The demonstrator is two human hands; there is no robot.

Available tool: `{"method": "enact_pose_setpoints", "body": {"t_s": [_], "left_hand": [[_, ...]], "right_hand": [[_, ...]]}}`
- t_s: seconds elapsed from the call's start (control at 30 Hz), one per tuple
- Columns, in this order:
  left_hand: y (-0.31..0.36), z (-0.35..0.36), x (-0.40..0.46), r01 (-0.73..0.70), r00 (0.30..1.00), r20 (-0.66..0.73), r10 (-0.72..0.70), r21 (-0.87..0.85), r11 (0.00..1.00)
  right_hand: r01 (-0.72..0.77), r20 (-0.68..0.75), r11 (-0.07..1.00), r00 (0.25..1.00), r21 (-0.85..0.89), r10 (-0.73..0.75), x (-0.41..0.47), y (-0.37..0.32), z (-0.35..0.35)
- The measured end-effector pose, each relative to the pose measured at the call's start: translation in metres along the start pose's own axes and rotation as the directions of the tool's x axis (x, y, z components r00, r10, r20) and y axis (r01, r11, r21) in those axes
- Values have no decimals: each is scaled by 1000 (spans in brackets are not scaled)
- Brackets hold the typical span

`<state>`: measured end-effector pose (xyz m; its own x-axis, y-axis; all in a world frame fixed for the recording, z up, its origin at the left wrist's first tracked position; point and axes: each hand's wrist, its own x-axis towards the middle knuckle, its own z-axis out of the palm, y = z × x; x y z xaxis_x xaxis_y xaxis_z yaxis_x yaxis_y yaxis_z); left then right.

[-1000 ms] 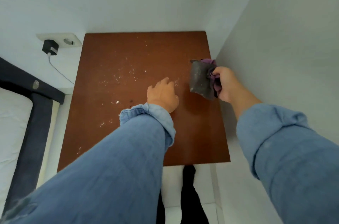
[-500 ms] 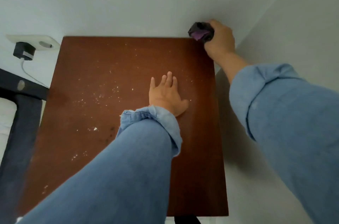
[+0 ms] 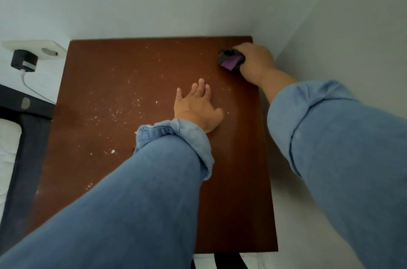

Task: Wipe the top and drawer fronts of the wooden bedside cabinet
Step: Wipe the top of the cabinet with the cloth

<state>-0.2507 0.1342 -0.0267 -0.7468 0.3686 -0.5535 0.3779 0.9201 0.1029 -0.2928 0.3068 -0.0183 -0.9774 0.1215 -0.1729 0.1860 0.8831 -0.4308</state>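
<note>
Wiping only starting, by inspector's judgement: right hand (image 3: 256, 62) clenching dark-and-purple cloth (image 3: 231, 59), pressing it onto cabinet top (image 3: 237, 202) at upper right corner of frame. Left hand (image 3: 197, 108) lying flat, fingers straight, grasping nothing, bracing at top's centre. White crumbs (image 3: 114, 112) lying scattered left of centre, unwiped. Drawer fronts sitting out of view; presumably remaining. No brand, label or writing showing.

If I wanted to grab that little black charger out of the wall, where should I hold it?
Pinch the black charger by its two flat sides, coming straight at the white socket plate from the front. Its boxy body sticks out from the wall, so there is room for fingers. Don't pull the thin white cable hanging below it.
</note>
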Motion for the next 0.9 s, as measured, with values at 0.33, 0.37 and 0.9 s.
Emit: {"method": "enact_pose_setpoints", "body": {"t_s": [0.33, 0.37, 0.9], "left_hand": [[-7, 2, -3, -36, 999, -12, 35, -8, 999], [-7, 1, -3, -32, 999, -13, 32, -10, 999], [-17, 10, -10, -116, 988, -92, 120, 51, 992]], "right_hand": [[-95, 61, 994, 994, 51, 92, -158, -8, 32], [-109, 72, 993, 992, 53, 105, -168, -7, 36], [-284, 678, 956, 718, 78, 158, -179, -23, 2]]}}
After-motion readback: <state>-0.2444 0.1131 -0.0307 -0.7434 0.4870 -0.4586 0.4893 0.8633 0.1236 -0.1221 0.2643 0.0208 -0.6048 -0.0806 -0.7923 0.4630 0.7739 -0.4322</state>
